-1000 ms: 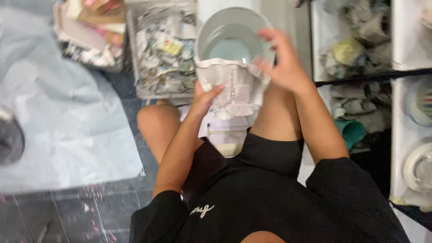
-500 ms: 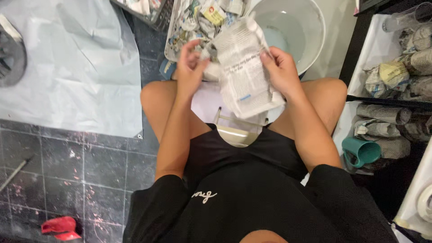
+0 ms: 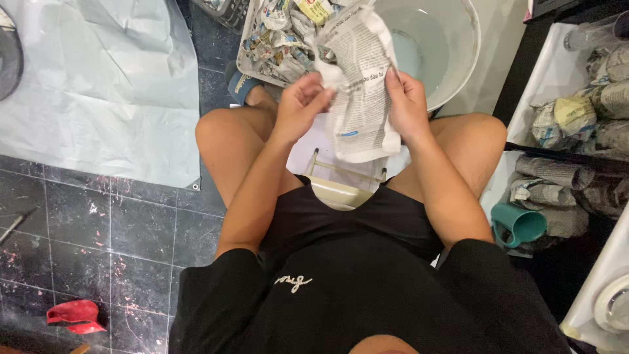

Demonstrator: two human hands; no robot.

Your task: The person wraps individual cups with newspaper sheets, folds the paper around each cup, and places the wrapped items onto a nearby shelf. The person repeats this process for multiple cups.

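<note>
Newsprint sheet point(image 3: 359, 85) hangs between both hands, left hand point(image 3: 300, 105) and right hand point(image 3: 406, 105) pinching its edges.

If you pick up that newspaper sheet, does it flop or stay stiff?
Probably floppy: the newspaper sheet crumples and droops between the left hand and right hand. Likely light and easy to tear, being thin.

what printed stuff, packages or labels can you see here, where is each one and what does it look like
Newspaper sheet: held between left hand and right hand above the knees; crumpled, white with grey print and a small blue patch.
Newspaper scraps: in a tray at top centre, left of the bucket; torn, grey-white with yellow bits.
Paper-wrapped bundles: on the shelf at right; rounded, grey print with some yellow.
Shirt mark: on the black shirt's chest; small white script.
</note>
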